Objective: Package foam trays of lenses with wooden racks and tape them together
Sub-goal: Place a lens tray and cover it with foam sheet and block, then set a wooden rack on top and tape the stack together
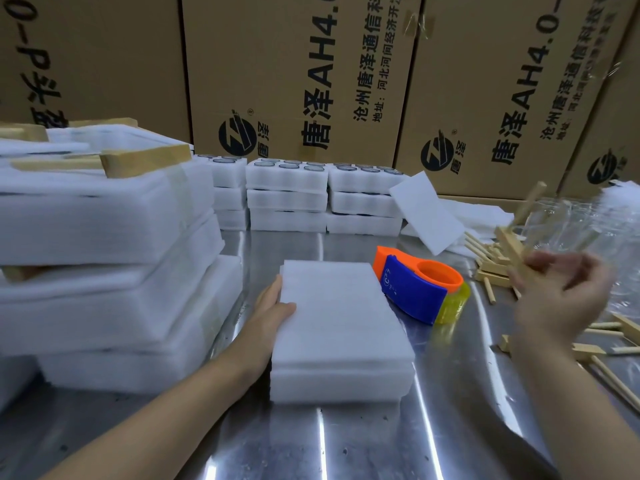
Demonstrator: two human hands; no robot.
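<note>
Two bare forearms and two bare hands, seen from above by the head camera.

The left forearm (180,403) is uncovered along its whole visible length, from the lower left edge of the frame to the wrist. It is slim and tapers to a narrow wrist. The left hand (273,306) is sharp enough to show a bare back, a thumb and the side of one finger. The right forearm (571,410) is likewise uncovered from the bottom right edge to the wrist, and looks broad near the edge where the wide-angle lens stretches it. The right hand (557,292) is bare too, but blurred: its fingers read only as soft shapes, and finer detail cannot be told.
</note>
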